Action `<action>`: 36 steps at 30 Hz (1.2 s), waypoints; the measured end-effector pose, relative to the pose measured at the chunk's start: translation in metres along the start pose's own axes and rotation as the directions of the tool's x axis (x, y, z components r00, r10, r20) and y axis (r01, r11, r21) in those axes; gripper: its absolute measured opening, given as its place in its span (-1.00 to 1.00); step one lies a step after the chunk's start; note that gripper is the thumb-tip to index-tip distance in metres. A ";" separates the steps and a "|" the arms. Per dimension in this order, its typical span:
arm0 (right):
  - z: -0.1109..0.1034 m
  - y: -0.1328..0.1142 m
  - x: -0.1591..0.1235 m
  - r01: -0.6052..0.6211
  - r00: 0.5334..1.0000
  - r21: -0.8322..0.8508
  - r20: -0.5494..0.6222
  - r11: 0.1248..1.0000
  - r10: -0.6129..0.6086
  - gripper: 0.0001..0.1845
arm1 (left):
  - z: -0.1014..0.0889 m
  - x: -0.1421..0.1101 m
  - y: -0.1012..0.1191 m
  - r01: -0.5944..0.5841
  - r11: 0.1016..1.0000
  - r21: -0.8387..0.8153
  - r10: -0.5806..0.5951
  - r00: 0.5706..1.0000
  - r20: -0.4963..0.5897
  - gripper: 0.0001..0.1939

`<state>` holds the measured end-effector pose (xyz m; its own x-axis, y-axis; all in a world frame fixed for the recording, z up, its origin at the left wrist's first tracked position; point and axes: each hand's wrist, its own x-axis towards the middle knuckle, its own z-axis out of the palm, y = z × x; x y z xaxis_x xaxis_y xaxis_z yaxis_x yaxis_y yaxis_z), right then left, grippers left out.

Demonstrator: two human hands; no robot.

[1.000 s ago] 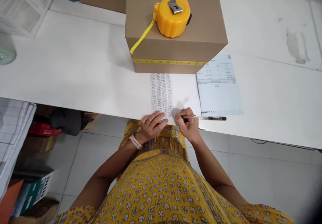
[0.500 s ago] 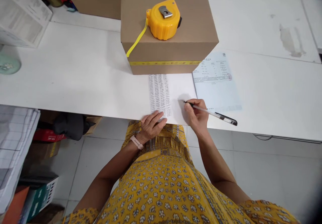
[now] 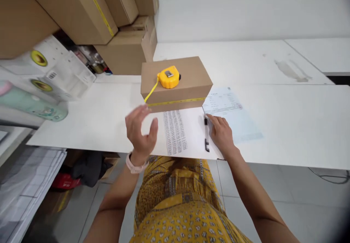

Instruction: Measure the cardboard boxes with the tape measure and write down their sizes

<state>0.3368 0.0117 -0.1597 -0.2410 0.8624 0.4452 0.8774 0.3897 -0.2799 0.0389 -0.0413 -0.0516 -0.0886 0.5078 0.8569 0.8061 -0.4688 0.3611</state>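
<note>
My left hand [image 3: 140, 128] is lifted above the white table [image 3: 287, 126], open, with the fingers apart and nothing in it, just in front of a small cardboard box [image 3: 186, 84]. A yellow tape measure [image 3: 168, 77] lies on top of that box, its yellow tape drawn down and along the front face. My right hand [image 3: 222, 133] rests flat on the table with the fingers stretched out, beside a pen [image 3: 206, 133] that lies on a white sheet with columns of figures [image 3: 175, 132]. A pale blue printed form [image 3: 232, 110] lies to the right.
Large cardboard boxes [image 3: 82, 10] are stacked at the back left, with white cartons [image 3: 54, 75] and a pale green bottle [image 3: 32, 104] on its side below them. Papers and boxes [image 3: 32, 173] sit under the table at left. A cable [image 3: 329, 175] hangs at right.
My right hand has laid the pen down on the sheet and flattened beside it. My left hand has come off the sheet and risen, open. The view has tilted up.
</note>
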 end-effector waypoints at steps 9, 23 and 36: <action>-0.003 0.000 -0.003 -0.065 0.962 0.196 -0.249 0.978 0.114 -0.56 | 0.086 0.108 -0.049 0.365 0.930 -0.055 -0.307 0.848 0.433 -0.20; -0.094 -0.070 0.154 -0.443 0.897 0.878 0.434 0.181 0.087 -0.37 | 0.069 0.131 0.007 0.743 0.558 -0.370 -0.369 0.622 0.691 -0.56; -0.094 -0.116 0.203 -0.588 0.796 0.737 0.601 0.334 0.078 -0.38 | 0.048 0.146 -0.019 0.840 0.315 -0.442 -0.439 0.542 0.717 -0.59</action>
<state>0.2254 0.1108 0.0433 -0.3728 0.9106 -0.1783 0.1290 -0.1394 -0.9818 0.0388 0.0768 0.0493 0.0175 0.9990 0.0419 -0.0790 -0.0404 0.9961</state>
